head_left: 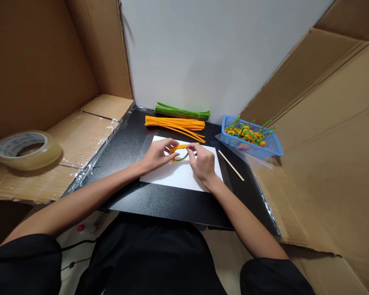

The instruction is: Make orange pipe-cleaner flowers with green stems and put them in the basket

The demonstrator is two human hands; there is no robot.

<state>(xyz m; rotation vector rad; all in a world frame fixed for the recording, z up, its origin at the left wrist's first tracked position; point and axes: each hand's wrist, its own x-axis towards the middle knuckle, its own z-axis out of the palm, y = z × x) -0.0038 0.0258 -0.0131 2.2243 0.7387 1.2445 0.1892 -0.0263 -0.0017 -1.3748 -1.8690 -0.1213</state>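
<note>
Over a white sheet of paper, both hands hold one small piece: a coiled orange pipe cleaner with a green pipe cleaner curving below it. My left hand grips the coil's left end between thumb and fingers. The thumb and index finger of my right hand pinch at the right end, where the orange and green parts come close together. Fingers cover both ends, so how they join there is hidden.
Behind the paper lie bundles of orange pipe cleaners and green pipe cleaners. A blue basket at right holds several orange-and-green pieces. A wooden stick rests beside the paper. A tape roll sits on cardboard at left.
</note>
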